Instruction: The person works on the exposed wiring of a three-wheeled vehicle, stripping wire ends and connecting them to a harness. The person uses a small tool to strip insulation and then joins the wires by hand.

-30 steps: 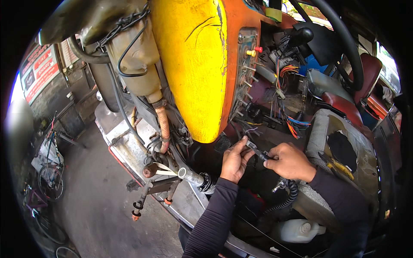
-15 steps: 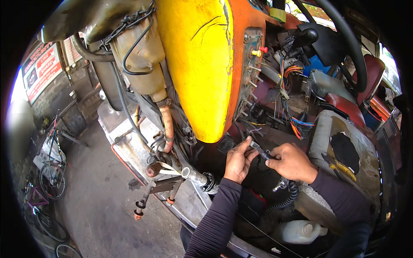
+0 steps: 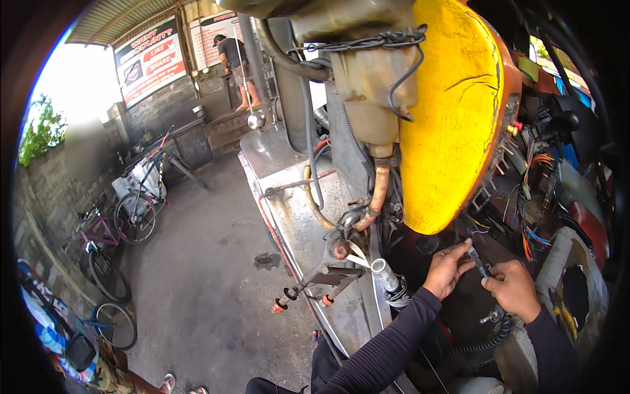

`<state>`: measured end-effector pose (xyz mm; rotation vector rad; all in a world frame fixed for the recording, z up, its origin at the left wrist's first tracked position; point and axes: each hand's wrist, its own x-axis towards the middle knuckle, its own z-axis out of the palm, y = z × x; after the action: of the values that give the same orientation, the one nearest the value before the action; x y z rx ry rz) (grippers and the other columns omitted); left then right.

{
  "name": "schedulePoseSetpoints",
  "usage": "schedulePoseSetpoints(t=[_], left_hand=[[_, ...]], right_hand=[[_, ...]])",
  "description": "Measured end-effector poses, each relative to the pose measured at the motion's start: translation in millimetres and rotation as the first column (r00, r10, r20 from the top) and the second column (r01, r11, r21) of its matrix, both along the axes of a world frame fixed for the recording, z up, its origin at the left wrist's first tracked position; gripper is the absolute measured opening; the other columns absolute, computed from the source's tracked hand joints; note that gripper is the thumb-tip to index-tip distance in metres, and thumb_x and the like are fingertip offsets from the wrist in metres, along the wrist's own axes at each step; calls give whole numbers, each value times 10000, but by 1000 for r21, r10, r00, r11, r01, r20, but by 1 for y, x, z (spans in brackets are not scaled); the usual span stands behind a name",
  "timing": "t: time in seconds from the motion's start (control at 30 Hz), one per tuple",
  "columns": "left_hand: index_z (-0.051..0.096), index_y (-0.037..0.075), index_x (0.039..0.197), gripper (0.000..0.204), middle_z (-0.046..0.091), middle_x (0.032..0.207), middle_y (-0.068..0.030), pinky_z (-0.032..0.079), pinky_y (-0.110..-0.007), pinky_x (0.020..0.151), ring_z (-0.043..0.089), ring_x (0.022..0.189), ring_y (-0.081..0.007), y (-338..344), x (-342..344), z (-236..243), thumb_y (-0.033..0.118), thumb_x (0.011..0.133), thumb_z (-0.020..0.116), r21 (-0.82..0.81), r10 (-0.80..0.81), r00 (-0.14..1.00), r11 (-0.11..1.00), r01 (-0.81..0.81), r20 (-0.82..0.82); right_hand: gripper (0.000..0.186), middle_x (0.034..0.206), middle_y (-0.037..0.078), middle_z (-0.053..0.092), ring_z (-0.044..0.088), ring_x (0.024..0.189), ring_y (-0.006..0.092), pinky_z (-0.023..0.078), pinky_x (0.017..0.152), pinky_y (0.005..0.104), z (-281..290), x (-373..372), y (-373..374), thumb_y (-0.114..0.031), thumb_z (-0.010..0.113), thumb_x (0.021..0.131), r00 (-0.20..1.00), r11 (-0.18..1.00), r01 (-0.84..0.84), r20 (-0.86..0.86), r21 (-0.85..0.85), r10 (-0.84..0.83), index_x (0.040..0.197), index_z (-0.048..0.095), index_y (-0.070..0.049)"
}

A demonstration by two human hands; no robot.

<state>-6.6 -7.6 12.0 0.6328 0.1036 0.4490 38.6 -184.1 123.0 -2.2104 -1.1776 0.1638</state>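
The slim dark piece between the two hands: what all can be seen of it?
The slim dark piece looks narrow and straight, blackish with a paler grey upper end; its material is unclear. It slants down to the right in the picture. The left hand pinches its upper end and the right hand grips the lower, hiding part of it. It shows below and right of the lower end of the yellow panel.

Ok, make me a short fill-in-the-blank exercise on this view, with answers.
In the picture, of the left hand and right hand, the ____ one is nearer the coiled black cable.
The slim dark part is held by the right hand and the ____ hand.
The large rounded panel is mainly ____.

Missing words: right; left; yellow
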Motion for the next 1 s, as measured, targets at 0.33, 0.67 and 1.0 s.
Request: schedulePoseSetpoints(t=[0.33, 0.67, 1.0], left_hand=[[707, 9, 1044, 243, 700, 993, -63, 597, -304, 839, 670, 882, -155, 4, 0, -1, 233, 955, 733, -10, 28, 1000, 1000, -28, 3], [701, 12, 1072, 238, 697, 1020, -52, 577, -308, 864, 662, 923, -159, 6, -5, -2, 224, 965, 719, 9, 23, 1000, 1000, -23, -8], [716, 55, 1027, 177, 700, 952, -29, 578, -308, 812, 680, 881, -137, 6, -8, 7, 215, 955, 726, 12, 70, 995, 997, -70, -64]], right_hand=[[254, 662, 219, 645, 662, 591, 314, 468, 571, 410, -6, 5, 4, -162, 747, 770, 999, 999, -24, -24, 25, 25, 868, 722, 71], [269, 669, 225, 644, 667, 617, 342, 479, 588, 418, -4, -1, 4, -188, 752, 769, 999, 1000, -11, -30, 14, 11, 861, 723, 63], [332, 790, 274, 670, 682, 822, 445, 523, 729, 489, 9, -1, 5, -276, 722, 809, 993, 995, -47, 101, -88, 56, 882, 724, 48]])
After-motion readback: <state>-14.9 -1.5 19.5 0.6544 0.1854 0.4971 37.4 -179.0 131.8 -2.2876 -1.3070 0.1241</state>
